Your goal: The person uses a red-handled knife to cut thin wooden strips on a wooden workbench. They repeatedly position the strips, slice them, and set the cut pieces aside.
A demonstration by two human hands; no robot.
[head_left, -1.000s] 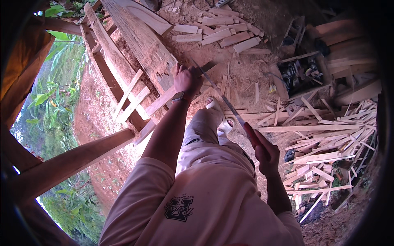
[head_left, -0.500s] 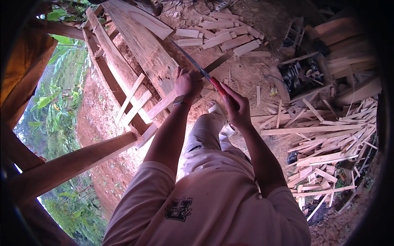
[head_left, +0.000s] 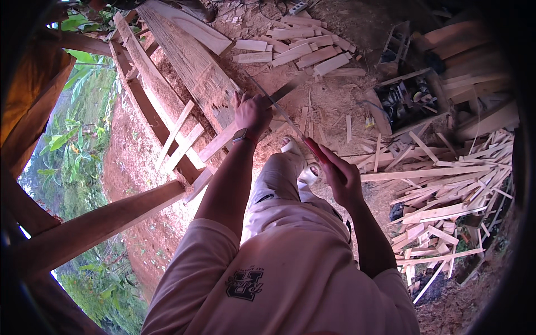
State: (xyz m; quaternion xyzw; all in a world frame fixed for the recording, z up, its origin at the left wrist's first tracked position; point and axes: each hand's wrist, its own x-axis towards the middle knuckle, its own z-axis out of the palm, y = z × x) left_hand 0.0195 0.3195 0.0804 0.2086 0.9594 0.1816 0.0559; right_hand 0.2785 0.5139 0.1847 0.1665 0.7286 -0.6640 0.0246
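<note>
My right hand (head_left: pixel 341 181) is wrapped round the red handle of a handsaw (head_left: pixel 319 151). The saw's long thin blade runs up and to the left, past my left hand and across a wooden strip (head_left: pixel 220 142). My left hand (head_left: pixel 253 115), with a watch on its wrist, is closed over that strip and hides its middle. Beyond the hand, the strip's far end is dark and blurred. The strip lies across the near end of a thick, weathered plank (head_left: pixel 209 78). The exact cut line is too small to make out.
Several short cut boards (head_left: pixel 304 53) lie on the sawdust-covered ground ahead. To the right are a wooden box of tools (head_left: pixel 441 106) and a heap of offcuts (head_left: pixel 446 215). A slanting beam (head_left: pixel 123 212) stands at left, beside long timbers (head_left: pixel 153 78).
My right hand has drawn the saw back, down and to the right. My left hand stays on the strip, whose far end has blurred and shifted slightly.
</note>
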